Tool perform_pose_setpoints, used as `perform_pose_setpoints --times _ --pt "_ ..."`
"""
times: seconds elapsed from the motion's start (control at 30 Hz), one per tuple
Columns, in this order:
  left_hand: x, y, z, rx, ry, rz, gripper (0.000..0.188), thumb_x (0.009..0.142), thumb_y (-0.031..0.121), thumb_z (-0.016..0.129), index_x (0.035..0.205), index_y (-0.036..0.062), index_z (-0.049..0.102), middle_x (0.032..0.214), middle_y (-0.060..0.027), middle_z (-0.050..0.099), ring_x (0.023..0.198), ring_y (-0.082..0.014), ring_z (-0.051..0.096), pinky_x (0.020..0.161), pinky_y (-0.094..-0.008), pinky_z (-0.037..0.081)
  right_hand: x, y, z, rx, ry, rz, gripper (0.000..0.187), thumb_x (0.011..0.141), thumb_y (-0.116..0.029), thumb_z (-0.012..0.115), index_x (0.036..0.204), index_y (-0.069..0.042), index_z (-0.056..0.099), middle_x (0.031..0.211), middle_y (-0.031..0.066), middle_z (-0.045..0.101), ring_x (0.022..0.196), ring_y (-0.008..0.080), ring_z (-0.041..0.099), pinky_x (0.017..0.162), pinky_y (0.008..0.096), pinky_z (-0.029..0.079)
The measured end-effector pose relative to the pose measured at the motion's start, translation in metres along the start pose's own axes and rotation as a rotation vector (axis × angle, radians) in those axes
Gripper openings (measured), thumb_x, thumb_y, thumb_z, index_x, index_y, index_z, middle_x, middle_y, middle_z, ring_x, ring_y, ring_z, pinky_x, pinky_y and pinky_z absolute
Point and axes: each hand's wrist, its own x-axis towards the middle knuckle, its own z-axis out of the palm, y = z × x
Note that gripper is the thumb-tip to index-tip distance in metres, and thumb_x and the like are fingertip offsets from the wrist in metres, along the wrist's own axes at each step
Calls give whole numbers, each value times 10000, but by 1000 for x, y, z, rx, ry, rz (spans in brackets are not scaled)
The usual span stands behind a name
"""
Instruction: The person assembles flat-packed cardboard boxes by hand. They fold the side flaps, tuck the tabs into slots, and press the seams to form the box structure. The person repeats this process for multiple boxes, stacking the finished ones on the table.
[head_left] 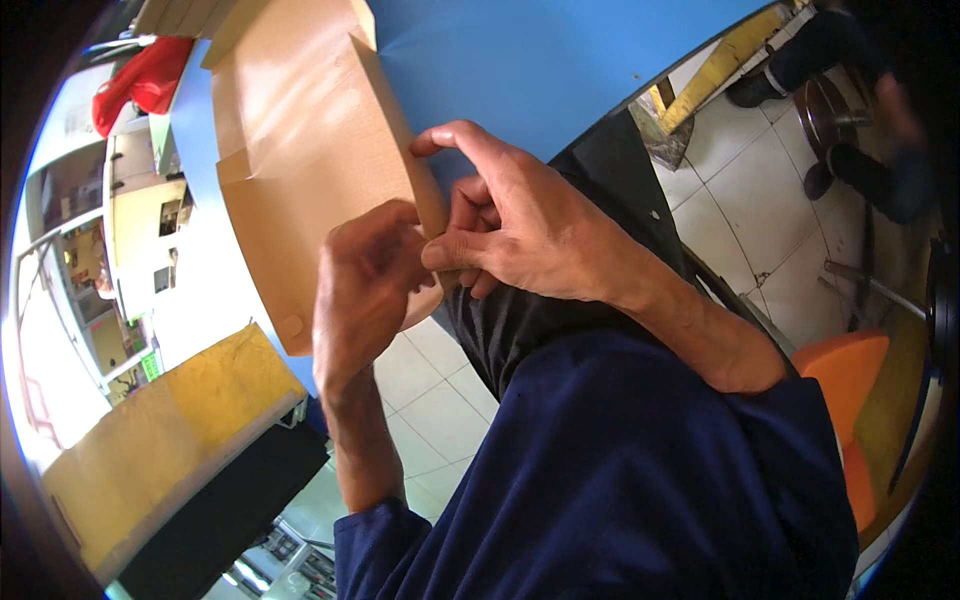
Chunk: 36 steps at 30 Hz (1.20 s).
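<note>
A brown cardboard box (300, 130), partly folded with its side walls raised, lies on a blue table (480, 60). At the box's near right corner both of my hands meet. My left hand (362, 290) has its fingers curled around the cardboard there, and its fingertips are partly hidden. My right hand (525, 225) pinches the side wall by that corner between thumb and bent fingers. Its index finger reaches farther along the wall's top edge. The near end of the box overhangs the table's edge, close to my lap.
At the far left lies a red cloth or bag (145, 85). A yellow worn bench or panel (170, 400) stands at the lower left. An orange chair (845, 385) is on the right. Another person's dark-clad legs (870, 180) and a brown stool (825, 115) show at the upper right.
</note>
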Motion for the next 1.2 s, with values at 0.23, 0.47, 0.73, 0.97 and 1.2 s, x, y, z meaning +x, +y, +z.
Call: perform_pose_setpoints --times 0.23,0.47,0.73,0.97,1.2 --pt "-16 7 -12 75 327 -40 152 907 61 616 1008 -30 685 767 -99 685 681 -169 660 648 -309 524 -1 21 11 50 -51 -73 669 924 -90 693 1449 -30 283 966 187 665 845 213 700 669 326 589" --pt "-105 -20 -43 812 235 -144 146 870 181 708 932 52 679 848 -113 724 821 -318 675 792 -408 465 7 -5 -26 -680 258 -410 560 841 -30 723 1357 -46 505 1211 153 652 1110 306 646 922 374 542" --pt "-154 -118 -136 956 505 -41 139 769 -20 680 886 28 737 821 -145 705 856 -346 664 950 -403 478 14 -27 -95 -1272 462 -543 453 852 73 582 1278 -74 626 1343 189 540 1242 367 547 1031 439 506" --pt "-73 -75 -126 856 599 94 391 857 0 645 1235 100 658 1291 -140 621 1246 -331 548 1086 -470 419 -7 -24 -113 -1222 337 -405 377 744 107 643 1085 -45 688 1153 155 620 1058 347 614 935 424 498" --pt "28 26 8 672 -56 727 541 748 191 802 1260 112 647 1325 -142 603 1225 -350 557 1019 -455 469 -52 -21 -94 -1032 390 -299 224 789 17 659 1000 -51 695 1142 151 608 1062 337 609 869 385 504"
